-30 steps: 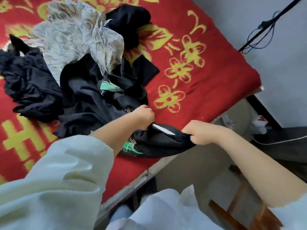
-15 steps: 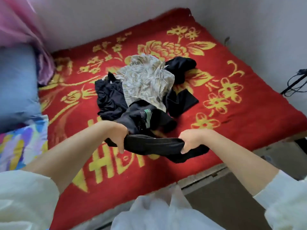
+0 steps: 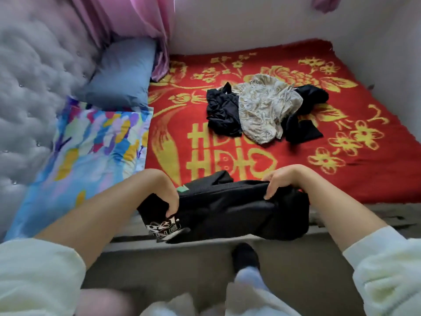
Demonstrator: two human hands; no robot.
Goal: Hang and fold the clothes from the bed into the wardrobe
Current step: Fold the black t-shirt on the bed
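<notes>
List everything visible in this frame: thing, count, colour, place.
held garment: 1, black with white print, over the bed's near edge
clothes pile: 1, black and beige patterned, mid-bed
blanket: 1, red with yellow flowers, covering the bed
pillow: 1, blue, by the headboard
quilt: 1, multicoloured, left side
headboard: 1, grey tufted, far left
curtain: 1, pink, top left
left hand: grips the garment
right hand: grips the garment

Clothes pile point(image 3: 262, 110) mid-bed, pillows point(image 3: 123, 71) left, held garment point(image 3: 227, 208) at near edge

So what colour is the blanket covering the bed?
Red blanket with yellow flowers, seen in the head view.
</notes>
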